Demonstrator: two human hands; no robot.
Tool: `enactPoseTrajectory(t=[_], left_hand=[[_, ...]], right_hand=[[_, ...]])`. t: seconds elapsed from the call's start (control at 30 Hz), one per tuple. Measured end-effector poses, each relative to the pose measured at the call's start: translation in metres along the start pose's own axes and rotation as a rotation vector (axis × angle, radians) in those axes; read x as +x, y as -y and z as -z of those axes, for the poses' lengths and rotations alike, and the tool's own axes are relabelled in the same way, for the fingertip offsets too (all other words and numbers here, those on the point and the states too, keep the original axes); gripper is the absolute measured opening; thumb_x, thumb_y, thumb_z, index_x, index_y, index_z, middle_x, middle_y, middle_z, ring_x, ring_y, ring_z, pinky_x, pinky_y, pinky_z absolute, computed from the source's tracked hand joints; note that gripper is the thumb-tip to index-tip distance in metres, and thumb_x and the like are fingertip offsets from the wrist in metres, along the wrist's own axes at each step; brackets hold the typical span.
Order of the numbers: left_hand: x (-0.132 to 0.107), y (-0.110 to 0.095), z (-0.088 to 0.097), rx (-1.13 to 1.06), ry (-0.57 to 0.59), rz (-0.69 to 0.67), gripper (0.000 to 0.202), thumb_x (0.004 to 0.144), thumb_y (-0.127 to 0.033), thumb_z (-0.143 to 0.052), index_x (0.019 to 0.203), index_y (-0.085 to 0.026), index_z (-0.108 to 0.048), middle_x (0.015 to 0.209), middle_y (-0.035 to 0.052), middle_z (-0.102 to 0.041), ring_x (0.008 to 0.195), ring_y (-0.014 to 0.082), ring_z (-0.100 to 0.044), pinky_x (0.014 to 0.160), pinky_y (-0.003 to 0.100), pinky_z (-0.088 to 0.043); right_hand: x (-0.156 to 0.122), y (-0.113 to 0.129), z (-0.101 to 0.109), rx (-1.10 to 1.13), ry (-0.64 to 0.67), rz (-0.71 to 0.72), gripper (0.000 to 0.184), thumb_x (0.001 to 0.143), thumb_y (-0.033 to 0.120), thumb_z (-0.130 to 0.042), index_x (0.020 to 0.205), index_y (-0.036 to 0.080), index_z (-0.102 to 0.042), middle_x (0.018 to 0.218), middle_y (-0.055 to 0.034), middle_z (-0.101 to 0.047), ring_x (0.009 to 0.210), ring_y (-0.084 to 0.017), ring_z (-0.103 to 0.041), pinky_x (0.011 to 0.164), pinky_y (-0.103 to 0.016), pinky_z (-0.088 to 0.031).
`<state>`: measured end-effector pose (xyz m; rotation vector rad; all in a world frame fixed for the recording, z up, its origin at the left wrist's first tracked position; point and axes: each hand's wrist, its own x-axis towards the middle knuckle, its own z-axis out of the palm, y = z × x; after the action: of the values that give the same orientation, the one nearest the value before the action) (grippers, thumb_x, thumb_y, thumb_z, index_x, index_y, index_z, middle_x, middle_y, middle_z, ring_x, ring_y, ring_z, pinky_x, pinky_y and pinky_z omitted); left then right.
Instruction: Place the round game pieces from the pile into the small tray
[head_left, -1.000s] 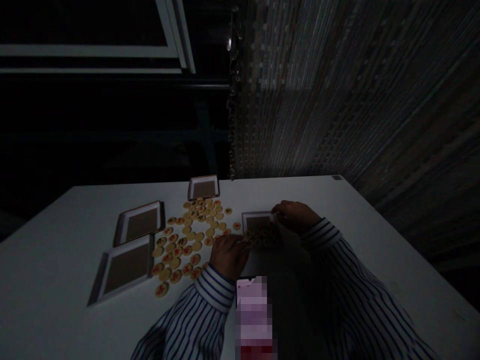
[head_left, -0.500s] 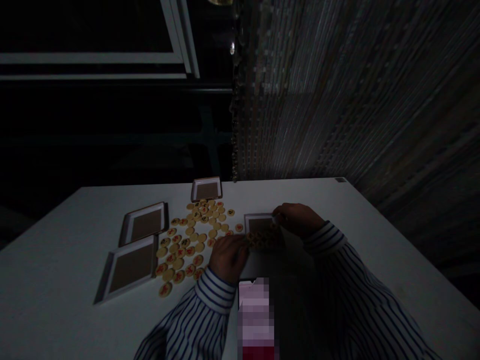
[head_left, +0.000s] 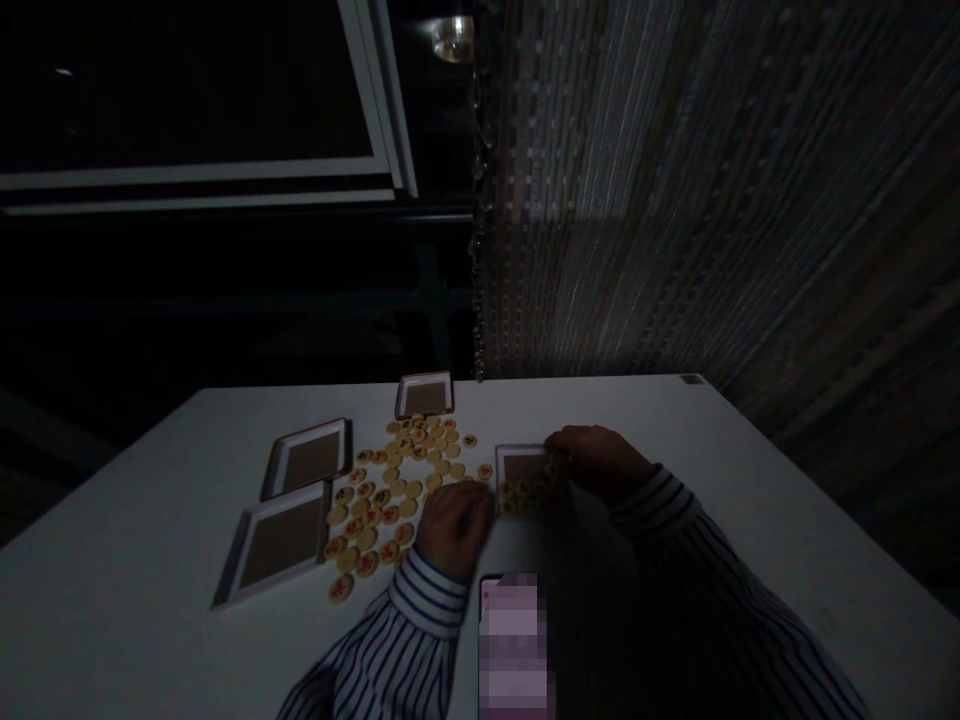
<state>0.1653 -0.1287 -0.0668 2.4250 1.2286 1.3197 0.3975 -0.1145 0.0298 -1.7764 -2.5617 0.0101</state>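
Left hand (head_left: 452, 527) farther from 1 tray (head_left: 525, 467)

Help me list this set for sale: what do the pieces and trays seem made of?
Pieces: probably matte wood, judging by their dull tan look, though plastic is possible. Trays: perhaps card or plastic, dull brown inside with paler walls; too dim to confirm.

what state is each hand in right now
Left hand: curled beside the tray; can't tell whether it holds anything.
Right hand: curled at the tray's right side; grip can't be told.
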Motion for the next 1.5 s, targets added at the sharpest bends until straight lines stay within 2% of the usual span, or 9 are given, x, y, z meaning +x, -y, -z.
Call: enactPoseTrajectory(t=[0.1, 0.4, 0.63, 0.9, 1.13, 1.3, 1.5], left_hand=[[0.000, -0.001, 0.001, -0.002, 0.016, 0.008, 0.017, 0.079, -0.022, -0.050, 0.090, -0.018, -0.063, 0.089, 0.0065, -0.067, 0.087, 0.0183, -0.061, 0.078, 0.036, -0.049], [0.000, 0.000, 0.002, 0.046, -0.048, 0.037, 0.017, 0.079, -0.022, -0.049, 0.089, -0.018, -0.062, 0.085, 0.0061, -0.067, 0.081, 0.0170, -0.061, 0.076, 0.034, -0.050], [0.001, 0.005, 0.002, 0.040, -0.051, 0.125, 0.017, 0.080, -0.024, -0.048, 0.087, -0.018, -0.063, 0.084, 0.0061, -0.066, 0.080, 0.0165, -0.060, 0.076, 0.033, -0.049], [-0.002, 0.000, 0.000, 0.032, -0.091, 0.089, 0.016, 0.079, -0.022, -0.049, 0.087, -0.017, -0.061, 0.085, 0.0064, -0.066, 0.082, 0.0168, -0.060, 0.076, 0.033, -0.049], [-0.003, -0.011, 0.001, -0.005, -0.039, 0.068, 0.016, 0.078, -0.019, -0.048, 0.090, -0.017, -0.059, 0.086, 0.0064, -0.066, 0.083, 0.0176, -0.059, 0.076, 0.035, -0.048], [-0.003, -0.015, 0.000, -0.014, 0.043, 0.036, 0.016, 0.077, -0.018, -0.048, 0.089, -0.017, -0.059, 0.084, 0.0052, -0.066, 0.081, 0.0184, -0.059, 0.074, 0.036, -0.047], [-0.003, -0.016, 0.000, 0.013, 0.024, 0.037, 0.016, 0.076, -0.016, -0.049, 0.088, -0.017, -0.060, 0.085, 0.0054, -0.067, 0.081, 0.0191, -0.060, 0.074, 0.036, -0.047]], right_hand=[[-0.002, 0.005, 0.003, 0.009, -0.003, 0.021, 0.028, 0.082, 0.024, -0.040, 0.102, 0.020, -0.059, 0.098, -0.0063, -0.064, 0.086, -0.018, -0.059, 0.072, -0.026, -0.039], [-0.004, 0.012, 0.007, 0.018, -0.055, 0.065, 0.030, 0.081, 0.024, -0.038, 0.104, 0.020, -0.058, 0.099, -0.0067, -0.063, 0.091, -0.019, -0.057, 0.079, -0.029, -0.038], [-0.009, 0.020, 0.012, 0.029, -0.122, 0.108, 0.032, 0.083, 0.025, -0.037, 0.108, 0.019, -0.057, 0.100, -0.0084, -0.061, 0.095, -0.019, -0.054, 0.081, -0.030, -0.036], [-0.011, 0.016, 0.012, 0.042, -0.202, 0.068, 0.035, 0.081, 0.023, -0.041, 0.114, 0.018, -0.053, 0.109, -0.0089, -0.058, 0.101, -0.020, -0.050, 0.084, -0.033, -0.035], [-0.006, 0.009, 0.004, 0.020, -0.230, 0.076, 0.035, 0.082, 0.023, -0.040, 0.113, 0.015, -0.055, 0.109, -0.0104, -0.059, 0.099, -0.021, -0.054, 0.084, -0.035, -0.040], [-0.003, 0.008, -0.003, -0.002, -0.243, 0.099, 0.034, 0.081, 0.023, -0.042, 0.110, 0.016, -0.057, 0.107, -0.0096, -0.061, 0.097, -0.021, -0.055, 0.083, -0.036, -0.042], [-0.001, 0.017, -0.001, -0.030, -0.184, 0.108, 0.034, 0.082, 0.023, -0.039, 0.110, 0.015, -0.057, 0.104, -0.0092, -0.062, 0.095, -0.022, -0.056, 0.082, -0.036, -0.042]])
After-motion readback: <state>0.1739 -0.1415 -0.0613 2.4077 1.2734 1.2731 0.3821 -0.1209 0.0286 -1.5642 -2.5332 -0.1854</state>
